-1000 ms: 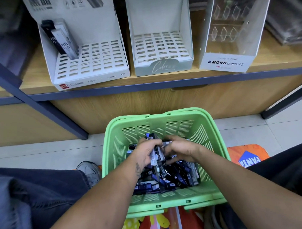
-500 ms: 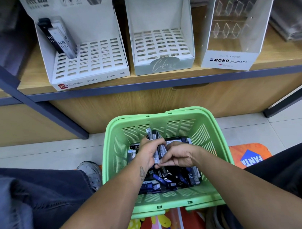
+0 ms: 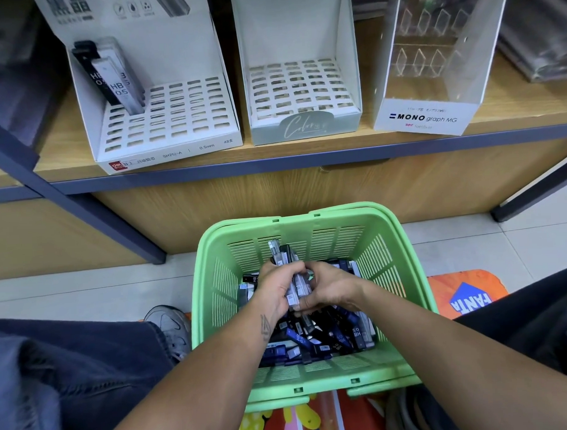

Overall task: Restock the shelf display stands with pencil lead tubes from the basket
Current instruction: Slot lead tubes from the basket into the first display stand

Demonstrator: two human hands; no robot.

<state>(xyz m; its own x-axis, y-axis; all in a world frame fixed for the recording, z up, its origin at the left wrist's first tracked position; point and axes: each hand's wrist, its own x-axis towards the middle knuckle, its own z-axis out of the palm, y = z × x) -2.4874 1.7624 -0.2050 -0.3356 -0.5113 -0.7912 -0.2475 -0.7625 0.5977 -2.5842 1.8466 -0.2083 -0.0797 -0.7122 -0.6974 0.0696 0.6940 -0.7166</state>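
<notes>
Two hands clutch several lead tubes over one basket.

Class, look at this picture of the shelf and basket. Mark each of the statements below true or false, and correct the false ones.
1. Both hands are inside the green basket. True: the left hand and right hand meet over the loose tubes.
2. The hands hold a bundle of lead tubes between them. True.
3. The middle display stand is full of tubes. False: its slotted grid shows no tubes.
4. The left display stand already holds a few tubes marked HB 0.5 at its back left corner. True.
5. The MONO stand sits left of the other two. False: it is the rightmost.
</notes>
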